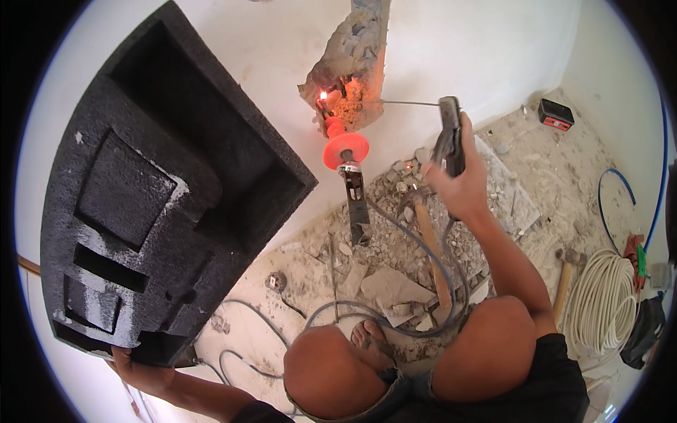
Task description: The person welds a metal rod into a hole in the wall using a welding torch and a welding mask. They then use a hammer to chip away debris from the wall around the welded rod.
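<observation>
A large black moulded panel (pixel 151 204) rises above the left hand (pixel 144 371), which grips its lower end.

Up and left of the right hand (pixel 463 185), a rough wall recess (pixel 363 42) sits above a red-guarded metal tool (pixel 345 151); below that hand, a wood-handled hammer (pixel 429 243) lies on rubble (pixel 395 289). The right hand clasps a dark rod holder (pixel 448 127), its thin rod (pixel 412 103) extending left toward a glowing spot (pixel 324 95) in the recess; contact between them cannot be made out.
</observation>
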Tool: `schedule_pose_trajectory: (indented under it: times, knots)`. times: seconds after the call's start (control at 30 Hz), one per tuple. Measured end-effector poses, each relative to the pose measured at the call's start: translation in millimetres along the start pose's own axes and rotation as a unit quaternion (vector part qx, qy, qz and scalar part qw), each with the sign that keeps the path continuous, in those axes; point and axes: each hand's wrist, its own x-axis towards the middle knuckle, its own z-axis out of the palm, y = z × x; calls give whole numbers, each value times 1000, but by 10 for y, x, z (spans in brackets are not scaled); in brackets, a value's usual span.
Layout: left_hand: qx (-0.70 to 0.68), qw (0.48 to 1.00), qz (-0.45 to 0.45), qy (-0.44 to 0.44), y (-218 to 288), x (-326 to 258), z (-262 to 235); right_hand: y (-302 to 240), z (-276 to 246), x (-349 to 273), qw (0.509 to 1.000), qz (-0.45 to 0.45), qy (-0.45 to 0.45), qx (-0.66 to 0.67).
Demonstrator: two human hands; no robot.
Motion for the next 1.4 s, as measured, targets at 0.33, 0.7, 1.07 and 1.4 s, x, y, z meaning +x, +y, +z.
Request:
schedule_pose_trajectory:
  times: [0.33, 0.7, 1.07, 1.4]
  knots:
    - [-33, 999, 2, -40, 11, -18, 8, -83, 73, 64, 1000, -4, -11, -21]
    - [7, 999, 3, -32, -70, 32, -27, 3, -70, 79, 943, 235, -26, 236]
    - [-9, 1000, -10, -13, -1, -64, 81, -174, -105, -63, 984, 149, -16, 92]
    - [-3, 1000, 6, -3, 37, -106, 114, -89, 19, 19, 993, 109, -34, 43]
